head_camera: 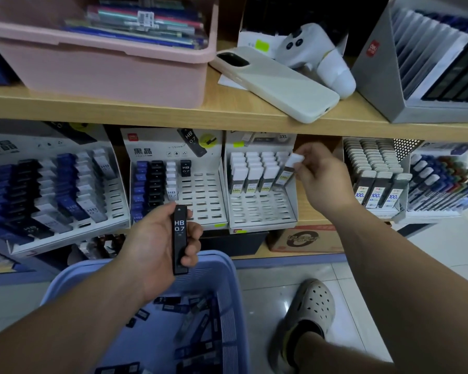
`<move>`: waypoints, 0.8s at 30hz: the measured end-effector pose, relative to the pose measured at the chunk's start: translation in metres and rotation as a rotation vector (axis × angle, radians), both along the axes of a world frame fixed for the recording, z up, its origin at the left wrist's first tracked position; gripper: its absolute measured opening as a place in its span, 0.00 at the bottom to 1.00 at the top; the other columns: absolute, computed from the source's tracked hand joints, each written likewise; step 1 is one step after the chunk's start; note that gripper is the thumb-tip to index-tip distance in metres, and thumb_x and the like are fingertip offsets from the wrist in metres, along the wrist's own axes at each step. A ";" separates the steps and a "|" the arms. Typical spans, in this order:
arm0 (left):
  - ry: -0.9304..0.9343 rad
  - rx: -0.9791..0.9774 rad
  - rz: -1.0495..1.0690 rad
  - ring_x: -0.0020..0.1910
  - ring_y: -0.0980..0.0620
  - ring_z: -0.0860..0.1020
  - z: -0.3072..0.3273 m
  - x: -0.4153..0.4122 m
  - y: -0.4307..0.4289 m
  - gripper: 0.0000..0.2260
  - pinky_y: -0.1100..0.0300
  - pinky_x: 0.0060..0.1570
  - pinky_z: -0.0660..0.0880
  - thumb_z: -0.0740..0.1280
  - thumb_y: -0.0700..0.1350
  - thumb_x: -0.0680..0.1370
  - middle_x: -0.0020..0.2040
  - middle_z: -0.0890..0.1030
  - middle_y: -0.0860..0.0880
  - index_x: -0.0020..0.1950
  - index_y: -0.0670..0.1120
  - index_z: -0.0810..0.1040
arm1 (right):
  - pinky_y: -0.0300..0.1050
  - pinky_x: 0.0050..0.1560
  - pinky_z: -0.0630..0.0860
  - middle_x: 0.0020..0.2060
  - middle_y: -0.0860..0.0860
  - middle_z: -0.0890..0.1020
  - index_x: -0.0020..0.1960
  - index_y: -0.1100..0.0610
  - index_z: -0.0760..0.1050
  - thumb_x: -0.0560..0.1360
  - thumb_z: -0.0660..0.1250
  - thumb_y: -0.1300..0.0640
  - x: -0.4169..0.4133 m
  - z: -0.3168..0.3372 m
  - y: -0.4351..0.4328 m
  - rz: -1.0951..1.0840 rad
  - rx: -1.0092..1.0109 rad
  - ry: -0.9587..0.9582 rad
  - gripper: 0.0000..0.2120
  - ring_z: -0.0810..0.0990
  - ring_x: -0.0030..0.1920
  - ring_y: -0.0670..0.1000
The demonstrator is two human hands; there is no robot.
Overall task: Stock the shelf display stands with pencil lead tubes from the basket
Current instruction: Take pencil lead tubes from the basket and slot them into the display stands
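Down at stationery shelf, head view: left hand (157, 238) grips black HB 0.7 tube (179, 238) upright above blue basket (233, 319), near centre, loose tubes (195, 319) inside. Right hand (319, 179) pinches white-capped tube (295, 159) at right column of white display stand (260, 211), farther right.

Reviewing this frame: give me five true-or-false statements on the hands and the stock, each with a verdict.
1. The left hand grips a black tube marked HB 0.7. True.
2. The right hand is empty. False: it pinches a white-capped tube at the stand of white-capped tubes.
3. The blue basket holds loose tubes. True.
4. The phone lies in the basket. False: it lies on the upper shelf.
5. Every slot of the middle stand is filled. False: many slots on its right side are empty.
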State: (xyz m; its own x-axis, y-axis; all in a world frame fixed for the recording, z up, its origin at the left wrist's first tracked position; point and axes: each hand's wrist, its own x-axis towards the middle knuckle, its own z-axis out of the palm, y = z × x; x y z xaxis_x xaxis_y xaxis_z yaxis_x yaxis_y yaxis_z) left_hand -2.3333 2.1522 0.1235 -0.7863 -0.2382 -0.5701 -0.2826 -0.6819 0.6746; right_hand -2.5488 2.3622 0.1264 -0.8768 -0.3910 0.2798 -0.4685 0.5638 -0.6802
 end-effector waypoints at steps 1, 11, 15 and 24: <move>0.001 -0.005 -0.001 0.24 0.50 0.66 0.000 0.000 0.000 0.14 0.62 0.21 0.62 0.54 0.54 0.84 0.33 0.74 0.44 0.51 0.45 0.69 | 0.43 0.41 0.75 0.40 0.49 0.82 0.54 0.45 0.72 0.80 0.67 0.59 0.001 -0.001 0.000 0.014 0.035 0.019 0.10 0.81 0.42 0.51; -0.021 -0.036 -0.004 0.24 0.50 0.68 -0.004 0.000 0.003 0.13 0.61 0.21 0.64 0.56 0.53 0.84 0.35 0.76 0.43 0.53 0.44 0.71 | 0.42 0.41 0.72 0.38 0.49 0.79 0.59 0.53 0.75 0.80 0.66 0.61 0.005 -0.003 0.000 0.012 0.110 0.093 0.09 0.78 0.40 0.52; -0.028 -0.046 0.002 0.25 0.50 0.68 -0.005 0.000 0.003 0.13 0.60 0.21 0.65 0.56 0.53 0.84 0.34 0.77 0.44 0.53 0.44 0.72 | 0.45 0.41 0.76 0.40 0.51 0.80 0.60 0.54 0.76 0.80 0.66 0.61 0.002 -0.003 0.003 -0.006 0.127 0.116 0.10 0.79 0.41 0.54; -0.039 -0.057 0.023 0.24 0.50 0.69 -0.004 0.002 0.000 0.13 0.61 0.22 0.65 0.58 0.53 0.84 0.34 0.76 0.44 0.53 0.44 0.73 | 0.51 0.46 0.79 0.40 0.50 0.80 0.57 0.54 0.77 0.79 0.69 0.61 0.002 -0.003 0.005 0.057 0.103 0.131 0.08 0.79 0.42 0.53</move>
